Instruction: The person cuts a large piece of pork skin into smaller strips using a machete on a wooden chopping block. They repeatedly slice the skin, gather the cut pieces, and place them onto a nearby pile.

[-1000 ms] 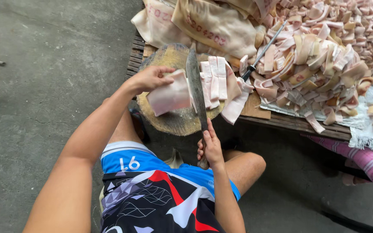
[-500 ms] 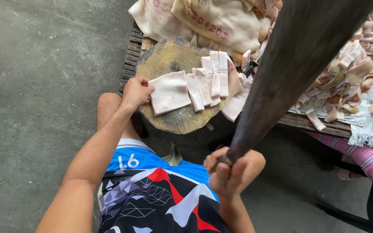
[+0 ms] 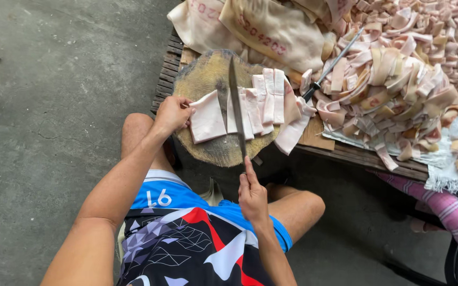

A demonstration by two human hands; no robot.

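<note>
My right hand grips the handle of a long cleaver, whose blade stands edge-down across a slab of pale pork skin. That slab lies on a round wooden chopping block. My left hand presses on the slab's left edge, left of the blade. To the right of the blade lie several cut strips side by side on the block.
A big heap of cut skin strips fills the low wooden table at right, with whole skins at the back. A sharpening steel leans by the block. My bare knees are below; concrete floor lies at left.
The cleaver was raised high toward the camera half a second ago; it has now come down onto the skin. My left hand stayed at the slab's left edge.
</note>
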